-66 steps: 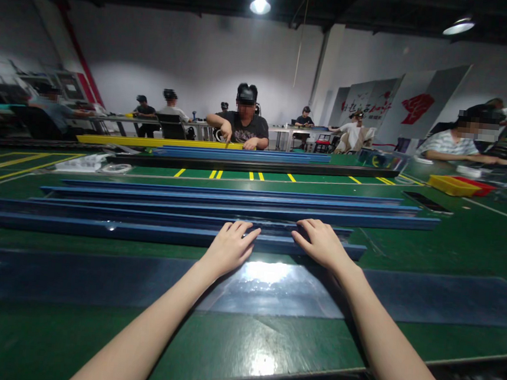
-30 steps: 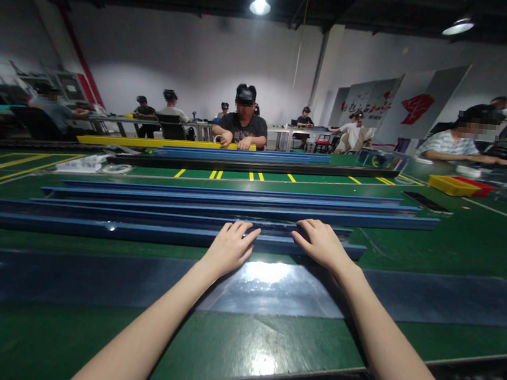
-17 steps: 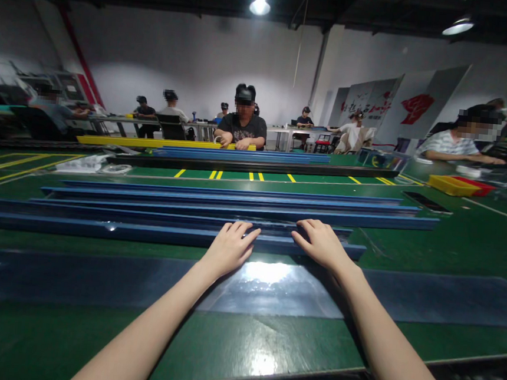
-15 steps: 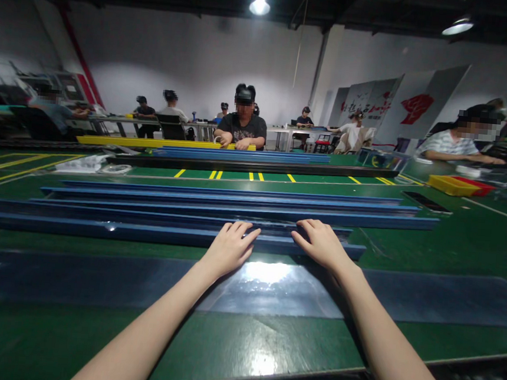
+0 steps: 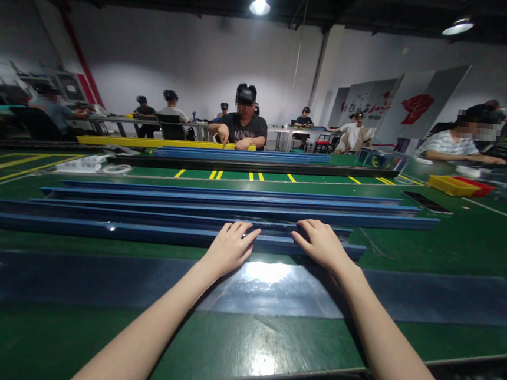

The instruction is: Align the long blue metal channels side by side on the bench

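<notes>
A long blue U-shaped channel (image 5: 178, 236) lies across the table in front of me, its trough facing up. My left hand (image 5: 231, 246) rests over its near wall, fingers apart and reaching toward the trough, thumb stretched to the right. Farther right on the same channel, my right hand (image 5: 320, 242) lies likewise, palm down, with its thumb pointing left. Both hands touch the channel without closing round it; the fingertips partly drop out of sight. Between my forearms and under them stretches a flat transparent strip (image 5: 271, 289), shining under the lamp.
More blue channels (image 5: 243, 208) lie just beyond. Farther back are a black rail (image 5: 255, 165), a yellow bar (image 5: 151, 144) and a co-worker (image 5: 244, 124). At right, a phone (image 5: 426, 202) and a yellow tray (image 5: 451, 185) sit on the green table (image 5: 222, 347).
My hands and the blue channels have stayed still. Across the table, the co-worker's hand beside the yellow bar has shifted slightly.
</notes>
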Available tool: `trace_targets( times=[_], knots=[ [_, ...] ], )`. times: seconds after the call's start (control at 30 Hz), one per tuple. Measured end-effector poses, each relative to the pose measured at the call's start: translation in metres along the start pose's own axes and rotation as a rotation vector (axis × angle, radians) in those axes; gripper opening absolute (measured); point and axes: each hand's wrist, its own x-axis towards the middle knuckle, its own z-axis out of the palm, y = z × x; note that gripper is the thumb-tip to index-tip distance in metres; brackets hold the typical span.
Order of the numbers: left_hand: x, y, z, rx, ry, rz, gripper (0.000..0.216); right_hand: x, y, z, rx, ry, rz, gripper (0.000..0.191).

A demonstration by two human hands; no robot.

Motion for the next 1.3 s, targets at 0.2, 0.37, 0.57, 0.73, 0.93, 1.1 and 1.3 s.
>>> trace_targets(
  times=[0.2, 0.37, 0.57, 0.73, 0.93, 1.1, 1.3],
  knots=[
    [0.0001, 0.0002, 0.0000, -0.005, 0.002, -0.003, 0.036, -0.0002, -0.0012, -0.0016, 0.000, -0.004, 0.002, 0.040],
    [-0.0001, 0.0000, 0.0004, -0.004, 0.010, -0.001, 0.036, 0.0000, -0.0003, -0.0006, 0.006, 0.001, 0.003, 0.041],
    [-0.0001, 0.0000, 0.0000, 0.006, -0.002, -0.002, 0.036, 0.0003, 0.0000, -0.0002, 0.001, -0.005, 0.004, 0.041],
    [-0.0002, 0.0003, 0.0000, 0.006, -0.003, -0.002, 0.036, 0.0001, -0.0006, -0.0009, 0.003, -0.006, 0.004, 0.041],
    [-0.0002, 0.0003, 0.0002, 0.004, 0.002, 0.000, 0.036, 0.0001, -0.0007, -0.0012, 0.001, -0.005, -0.001, 0.041],
    [0.0003, 0.0002, 0.0002, 0.006, -0.011, -0.002, 0.036, 0.0000, -0.0011, -0.0010, -0.001, -0.001, 0.001, 0.041],
    [0.0004, 0.0000, 0.0011, 0.009, -0.008, -0.005, 0.036, 0.0000, -0.0002, 0.0016, -0.012, 0.017, -0.004, 0.040]
  ],
)
